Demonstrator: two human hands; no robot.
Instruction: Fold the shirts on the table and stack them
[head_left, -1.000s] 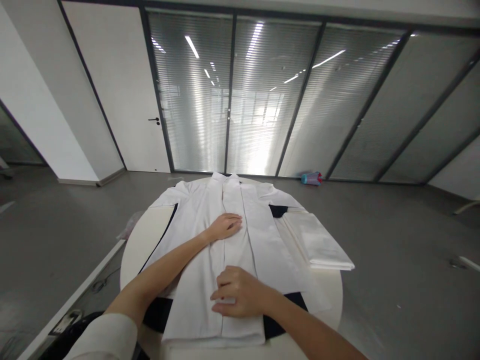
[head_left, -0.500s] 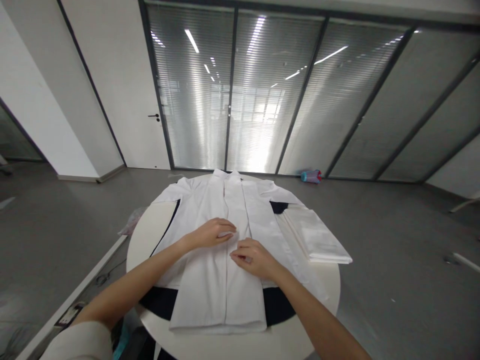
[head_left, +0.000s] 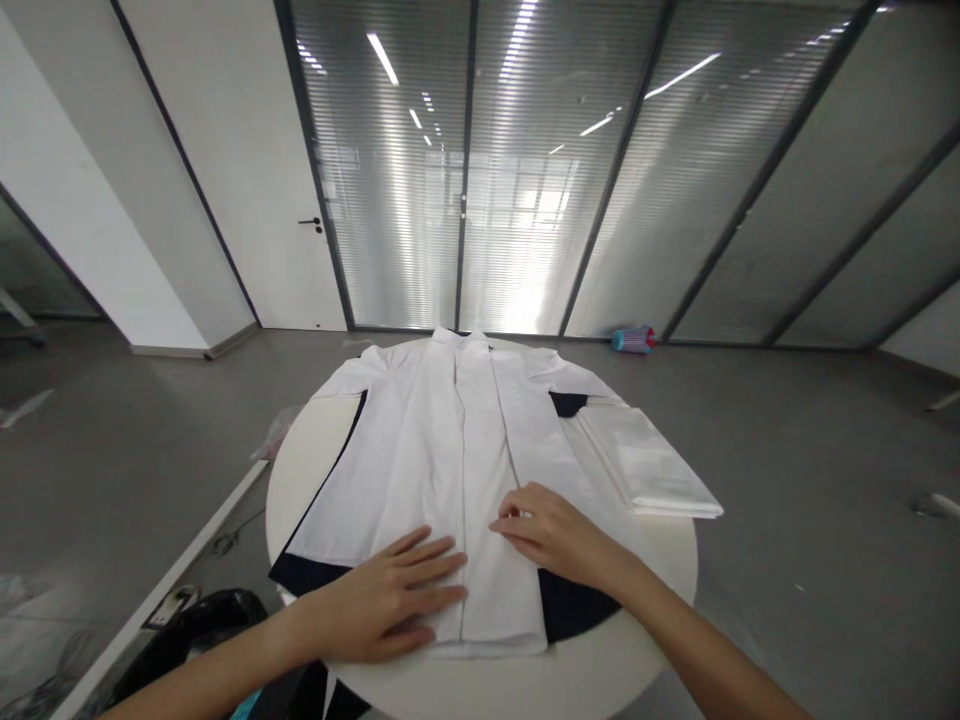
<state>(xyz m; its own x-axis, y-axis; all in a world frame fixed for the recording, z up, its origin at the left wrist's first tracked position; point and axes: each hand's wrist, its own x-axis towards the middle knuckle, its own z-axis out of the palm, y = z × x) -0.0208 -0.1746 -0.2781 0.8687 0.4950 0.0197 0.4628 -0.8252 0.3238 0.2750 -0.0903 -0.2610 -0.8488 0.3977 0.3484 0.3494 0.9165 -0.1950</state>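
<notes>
The shirt (head_left: 397, 450) lies on the table (head_left: 300, 470), over an underlying cloth (head_left: 574, 605), its collar (head_left: 459, 341) toward the glass partition (head_left: 420, 230). The person's left hand (head_left: 386, 598) rests on the shirt's near section; the right hand (head_left: 551, 530) is farther forward. Folded cloth (head_left: 649, 455): right of the shirt. Container (head_left: 633, 341): floor (head_left: 795, 450), beyond the table.

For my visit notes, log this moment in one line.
left hand: spread on white garment | right hand: curled, contact unclear | folded cloth: on table
</notes>
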